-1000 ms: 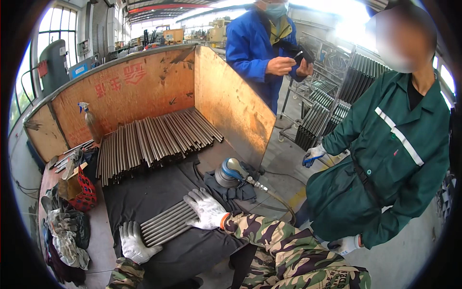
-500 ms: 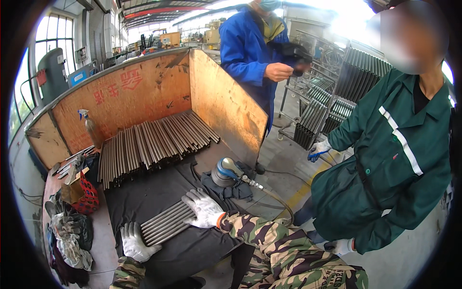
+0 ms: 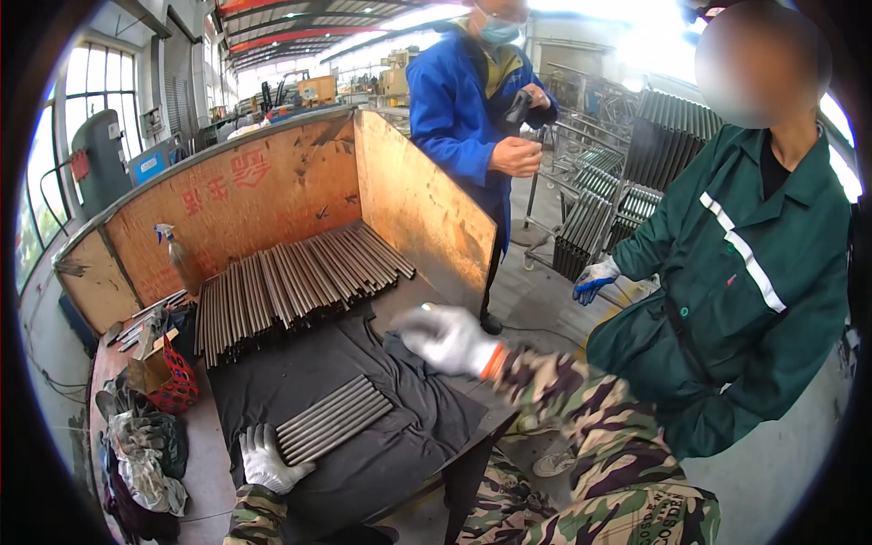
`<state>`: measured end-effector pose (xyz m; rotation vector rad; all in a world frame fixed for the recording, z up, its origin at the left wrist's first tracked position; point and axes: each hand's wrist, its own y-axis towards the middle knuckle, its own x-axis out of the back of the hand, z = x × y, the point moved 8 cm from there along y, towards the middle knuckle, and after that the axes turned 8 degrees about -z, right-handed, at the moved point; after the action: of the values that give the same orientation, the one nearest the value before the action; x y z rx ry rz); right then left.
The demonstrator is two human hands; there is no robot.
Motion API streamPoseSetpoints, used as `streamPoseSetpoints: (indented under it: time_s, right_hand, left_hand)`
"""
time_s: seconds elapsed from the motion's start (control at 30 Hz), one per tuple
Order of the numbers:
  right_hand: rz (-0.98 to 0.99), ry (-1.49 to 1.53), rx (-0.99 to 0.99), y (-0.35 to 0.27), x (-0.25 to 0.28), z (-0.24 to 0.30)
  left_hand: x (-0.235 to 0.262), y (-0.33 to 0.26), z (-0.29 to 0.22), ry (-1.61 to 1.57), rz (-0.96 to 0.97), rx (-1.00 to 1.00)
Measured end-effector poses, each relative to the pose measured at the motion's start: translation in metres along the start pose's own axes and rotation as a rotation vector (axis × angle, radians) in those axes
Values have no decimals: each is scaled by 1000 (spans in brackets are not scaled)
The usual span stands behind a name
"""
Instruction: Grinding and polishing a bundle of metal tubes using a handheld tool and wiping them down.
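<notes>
My left hand (image 3: 271, 460), in a white glove, lies at the left ends of a flat row of several grey metal rods (image 3: 334, 420) with its fingers stretched out. The rods rest side by side on a black cloth (image 3: 409, 404) covering the bench. My right hand (image 3: 445, 338), also white-gloved with an orange cuff, is raised off the rods at the bench's right side. Motion smears its fingers, so its grip cannot be made out. The disc sander seen there earlier is hidden around this hand.
A large pile of brown metal rods (image 3: 300, 282) lies before the wooden boards (image 3: 227, 200). At left are a spray bottle (image 3: 179, 259) and crumpled rags (image 3: 145, 454). A person in green (image 3: 727, 300) stands at right, another in blue (image 3: 468, 109) behind the boards; racks (image 3: 595, 213) stand beyond.
My right hand has left the rods and moved up and right to where the disc sander was seen. My left hand stays at the rods' left ends. The view has shifted slightly.
</notes>
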<state>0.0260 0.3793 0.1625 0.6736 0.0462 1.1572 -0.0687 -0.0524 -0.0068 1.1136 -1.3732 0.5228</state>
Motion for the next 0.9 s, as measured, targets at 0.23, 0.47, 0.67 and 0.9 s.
streamPoseSetpoints:
  time_s: [0.23, 0.47, 0.67, 0.9]
  right_hand:
    - [-584, 34, -387, 88, 224, -9]
    - [-656, -25, -536, 143, 303, -29]
    - [-875, -340, -398, 132, 420, -45]
    - [-124, -361, -243, 52, 120, -7]
  left_hand:
    - [0, 11, -9, 4, 4, -16]
    - [1, 2, 1, 10, -10, -38]
    - [-30, 31, -31, -56, 20, -123]
    - [-2, 8, -3, 5, 40, -24]
